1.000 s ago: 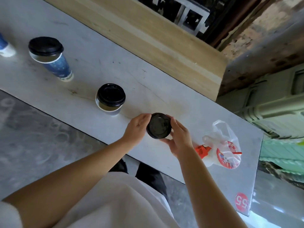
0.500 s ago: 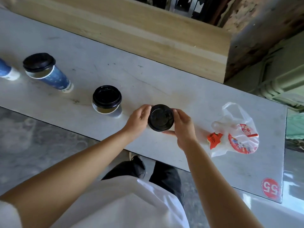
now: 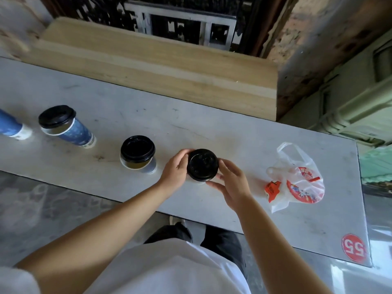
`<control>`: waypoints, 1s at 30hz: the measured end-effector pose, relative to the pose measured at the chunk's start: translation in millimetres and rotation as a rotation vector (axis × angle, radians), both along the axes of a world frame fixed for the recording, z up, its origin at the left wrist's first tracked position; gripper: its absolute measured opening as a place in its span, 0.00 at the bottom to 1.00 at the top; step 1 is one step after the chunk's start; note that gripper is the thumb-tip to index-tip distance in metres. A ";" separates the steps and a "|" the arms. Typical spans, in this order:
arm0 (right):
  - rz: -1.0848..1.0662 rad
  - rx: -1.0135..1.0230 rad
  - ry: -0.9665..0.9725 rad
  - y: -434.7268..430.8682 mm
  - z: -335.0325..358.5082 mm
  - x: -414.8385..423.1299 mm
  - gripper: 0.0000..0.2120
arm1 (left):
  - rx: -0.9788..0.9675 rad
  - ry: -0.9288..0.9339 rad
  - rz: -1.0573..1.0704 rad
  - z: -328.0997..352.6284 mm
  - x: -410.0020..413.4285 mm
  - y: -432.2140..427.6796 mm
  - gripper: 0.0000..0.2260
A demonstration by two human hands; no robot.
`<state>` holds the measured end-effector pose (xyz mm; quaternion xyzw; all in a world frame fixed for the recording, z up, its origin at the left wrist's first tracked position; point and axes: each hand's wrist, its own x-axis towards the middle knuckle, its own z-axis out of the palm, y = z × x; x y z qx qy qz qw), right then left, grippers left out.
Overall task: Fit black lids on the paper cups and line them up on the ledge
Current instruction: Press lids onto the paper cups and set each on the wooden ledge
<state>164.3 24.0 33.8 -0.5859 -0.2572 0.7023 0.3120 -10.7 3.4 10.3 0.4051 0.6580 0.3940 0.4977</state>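
A black lid [image 3: 202, 164] sits on top of a paper cup that is almost wholly hidden beneath it, on the grey ledge [image 3: 212, 128]. My left hand [image 3: 177, 169] grips the lid's left side. My right hand [image 3: 231, 182] holds its right and near side with fingers spread around the rim. To the left stands a short lidded cup [image 3: 137, 154], then a tall blue lidded cup [image 3: 65, 126], leaning in the wide view. A third blue cup [image 3: 12, 127] is cut off by the left edge.
A clear plastic bag [image 3: 297, 181] with red and white packets lies right of my hands. A red round "55" sticker [image 3: 353, 247] marks the ledge's near right corner. A pale wooden beam [image 3: 152, 66] runs along the ledge's far side. Stone floor lies below.
My hands stay on the lid and cup. My right hand has loosened, with its fingers spread wider round the rim. The camera has tilted, shifting the whole scene.
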 end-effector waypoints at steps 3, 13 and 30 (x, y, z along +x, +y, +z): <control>-0.006 0.042 0.003 -3.2 -2.3 -0.8 0.12 | -0.136 -0.176 0.072 13.1 5.6 -1.5 0.11; 0.107 -0.026 -0.087 6.7 2.6 -4.2 0.15 | -0.256 -0.076 0.072 15.1 2.4 2.5 0.17; 0.080 0.153 -0.199 -5.4 -5.7 -6.9 0.15 | -0.207 -0.099 -0.138 5.7 -4.8 10.5 0.16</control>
